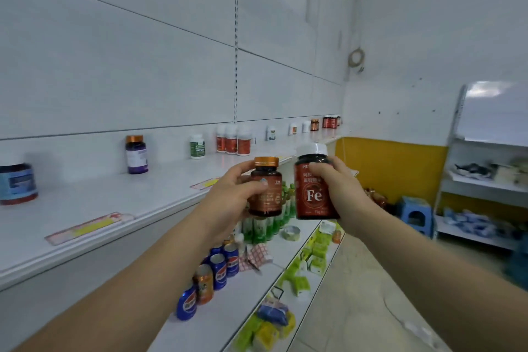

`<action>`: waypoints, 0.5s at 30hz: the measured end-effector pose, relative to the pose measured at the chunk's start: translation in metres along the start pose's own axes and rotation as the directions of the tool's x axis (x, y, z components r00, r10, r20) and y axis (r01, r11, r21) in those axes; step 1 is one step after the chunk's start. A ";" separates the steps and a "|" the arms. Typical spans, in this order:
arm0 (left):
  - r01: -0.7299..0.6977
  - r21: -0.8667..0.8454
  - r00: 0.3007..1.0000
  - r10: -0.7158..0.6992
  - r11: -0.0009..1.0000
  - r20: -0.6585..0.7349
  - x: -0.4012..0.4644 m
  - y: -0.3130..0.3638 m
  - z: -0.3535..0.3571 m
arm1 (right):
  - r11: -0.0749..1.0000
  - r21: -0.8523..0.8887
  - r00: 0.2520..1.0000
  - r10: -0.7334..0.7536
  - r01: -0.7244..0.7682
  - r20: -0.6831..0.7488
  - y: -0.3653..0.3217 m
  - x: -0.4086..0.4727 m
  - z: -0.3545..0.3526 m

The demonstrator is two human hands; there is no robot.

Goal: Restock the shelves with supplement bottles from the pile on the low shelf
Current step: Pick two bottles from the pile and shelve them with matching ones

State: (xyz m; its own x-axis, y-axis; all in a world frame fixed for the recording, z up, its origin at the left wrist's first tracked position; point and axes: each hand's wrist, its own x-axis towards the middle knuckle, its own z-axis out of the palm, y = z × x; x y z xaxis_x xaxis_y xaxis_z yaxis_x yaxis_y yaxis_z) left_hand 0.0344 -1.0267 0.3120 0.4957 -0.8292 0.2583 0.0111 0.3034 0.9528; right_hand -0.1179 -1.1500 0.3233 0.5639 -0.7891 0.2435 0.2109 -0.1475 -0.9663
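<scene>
So both hands are loaded right now. The left hand (pixel 228 194) has its fingers (pixel 258 183) wrapped round a small amber bottle (pixel 265 188) with a copper-orange cap, and the right hand (pixel 331 186) is clenched on a bigger red bottle (pixel 313 188) with a white cap and a big "Fe" on the label. Both bottles are upright, long axis vertical, held side by side and nearly touching, out in the air past the front edge of the white upper shelf (pixel 160 180).

The thing that matters for the next move, I'd say: that shelf sits to the left of and a bit beyond both bottles, so the left hand is the nearer one to it. Plenty of bare shelf between the purple bottle (pixel 136 154) and the green-label bottle (pixel 197 146), and more red-and-white bottles (pixel 233 140) further along.

Looks-wise, the amber bottle is dark see-through plastic with an orange-brown label; the Fe one is glossy red with Chinese text, partly hidden by the fingers.

Soda cans (pixel 220 268) sit on the shelf below.
</scene>
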 end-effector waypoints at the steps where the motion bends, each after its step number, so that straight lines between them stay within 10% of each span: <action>1: 0.004 -0.014 1.000 -0.004 1.000 0.009 0.027 -0.007 0.010 | 1.000 -0.010 1.000 -0.001 0.001 -0.020 0.003 0.023 -0.012; 15: 0.053 -0.036 0.986 -0.046 0.998 0.162 0.352 -0.135 0.208 | 0.996 -0.069 0.991 -0.058 0.050 -0.124 0.056 0.309 -0.259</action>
State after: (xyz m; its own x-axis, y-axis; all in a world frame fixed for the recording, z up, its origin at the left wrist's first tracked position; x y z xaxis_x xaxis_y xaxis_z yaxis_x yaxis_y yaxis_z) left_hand 0.0264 -1.4572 0.3080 0.3473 -0.9075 0.2364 0.0686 0.2760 0.9587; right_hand -0.1386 -1.5567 0.3230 0.4477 -0.8469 0.2870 0.1835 -0.2271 -0.9564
